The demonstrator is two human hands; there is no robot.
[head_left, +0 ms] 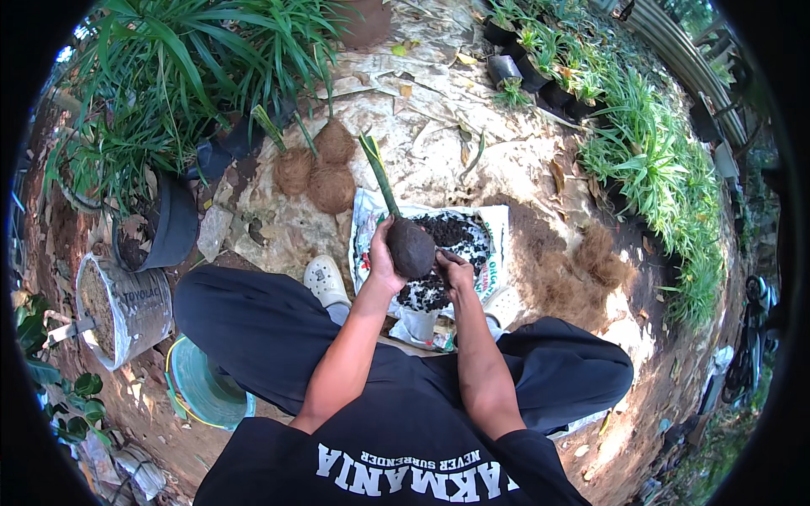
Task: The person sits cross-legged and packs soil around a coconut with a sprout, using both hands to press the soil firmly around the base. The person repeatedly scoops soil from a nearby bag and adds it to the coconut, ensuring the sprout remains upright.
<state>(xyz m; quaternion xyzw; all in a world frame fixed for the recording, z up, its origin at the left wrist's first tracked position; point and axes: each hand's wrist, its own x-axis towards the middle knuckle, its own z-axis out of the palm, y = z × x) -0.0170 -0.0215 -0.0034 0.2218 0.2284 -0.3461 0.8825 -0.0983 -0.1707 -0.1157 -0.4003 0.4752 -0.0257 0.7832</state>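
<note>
My left hand point(384, 260) is wrapped round the left side of a dark, round soil ball point(413, 250). A thick green shoot point(381, 180) with a cut, yellowish tip sticks up from the ball and leans left. At the ball's right side is my right hand point(456, 271), its fingers pinched together by the surface; what they hold, if anything, is hidden. Beneath both hands a white printed sack point(499, 221) lies flat, with loose black soil point(456, 232) scattered over it. The ball is held above this sack.
Three brown fibre balls point(331, 187) sit at the far left of the sack. Loose coconut fibre point(591, 266) lies to the right. A green bucket point(198, 384) and a white pail point(126, 308) stand at my left. Potted plants point(650, 181) line the right side.
</note>
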